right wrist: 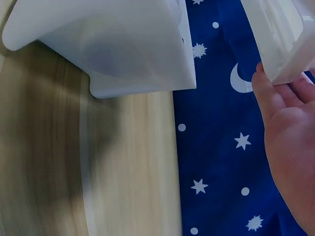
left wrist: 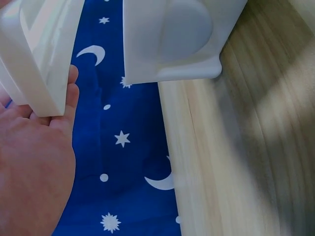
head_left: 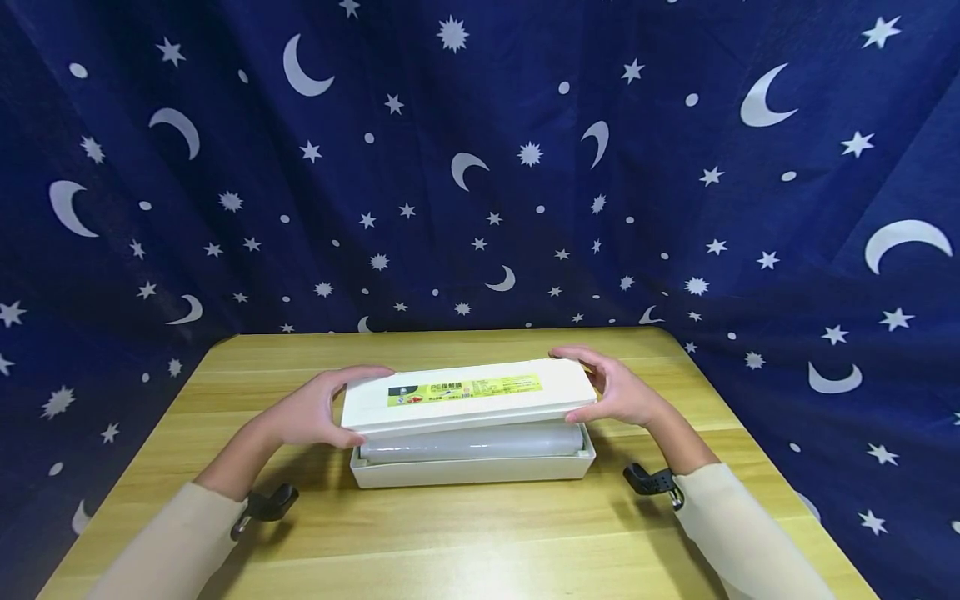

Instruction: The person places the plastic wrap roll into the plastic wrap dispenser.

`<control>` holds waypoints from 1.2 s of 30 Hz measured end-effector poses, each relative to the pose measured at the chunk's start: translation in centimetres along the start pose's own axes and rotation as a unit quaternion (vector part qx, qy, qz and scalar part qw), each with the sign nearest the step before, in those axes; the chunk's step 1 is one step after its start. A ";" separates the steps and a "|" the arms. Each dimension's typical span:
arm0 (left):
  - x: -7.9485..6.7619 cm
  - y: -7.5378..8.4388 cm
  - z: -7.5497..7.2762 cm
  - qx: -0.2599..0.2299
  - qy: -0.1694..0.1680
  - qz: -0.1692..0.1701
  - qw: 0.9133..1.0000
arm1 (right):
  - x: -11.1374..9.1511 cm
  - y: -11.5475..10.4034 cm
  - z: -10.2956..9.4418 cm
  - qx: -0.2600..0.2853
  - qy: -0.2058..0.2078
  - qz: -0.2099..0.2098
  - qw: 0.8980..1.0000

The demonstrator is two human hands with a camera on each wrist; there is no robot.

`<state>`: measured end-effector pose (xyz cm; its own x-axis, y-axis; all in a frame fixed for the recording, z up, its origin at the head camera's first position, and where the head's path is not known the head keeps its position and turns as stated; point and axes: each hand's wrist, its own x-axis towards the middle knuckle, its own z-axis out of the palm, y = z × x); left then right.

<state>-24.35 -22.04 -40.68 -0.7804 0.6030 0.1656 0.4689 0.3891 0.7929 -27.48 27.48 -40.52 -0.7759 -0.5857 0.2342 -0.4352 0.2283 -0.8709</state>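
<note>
I am at what looks like a tabletop filming set; a dark blue cloth (head_left: 420, 167) printed with white moons and stars hangs just behind the wood-grain table (head_left: 480, 533) and spreads past both its sides like a backdrop; a black camera mount (head_left: 272, 503) sits at my left cuff, a second mount (head_left: 651, 481) at my right; the white lid (head_left: 468, 410) before me bears a printed label (head_left: 465, 390), like everyday household goods; whether a home or a studio lies around this spot, I cannot tell.

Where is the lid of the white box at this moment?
In the head view, the lid is below the centre, held between the left hand and the right hand, above the box.
</note>
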 end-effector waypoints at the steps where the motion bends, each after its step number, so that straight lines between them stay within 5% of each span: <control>1: 0.0 0.0 0.0 0.002 0.000 0.000 1.000 | 0.0 0.0 0.0 0.000 0.000 0.000 1.000; 25: 0.3 -0.6 0.3 0.046 0.019 0.034 0.998 | -0.9 0.1 -0.1 0.003 0.031 0.009 0.999; 36: 0.1 -1.0 0.5 -0.004 0.039 0.013 0.999 | -1.7 0.6 0.3 0.031 0.021 0.000 0.999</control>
<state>-24.69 -22.07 -41.78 -0.7983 0.5560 0.2315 0.4861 0.3678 0.7927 -26.29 28.35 -41.61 -0.7950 -0.5523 0.2508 -0.4070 0.1791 -0.8957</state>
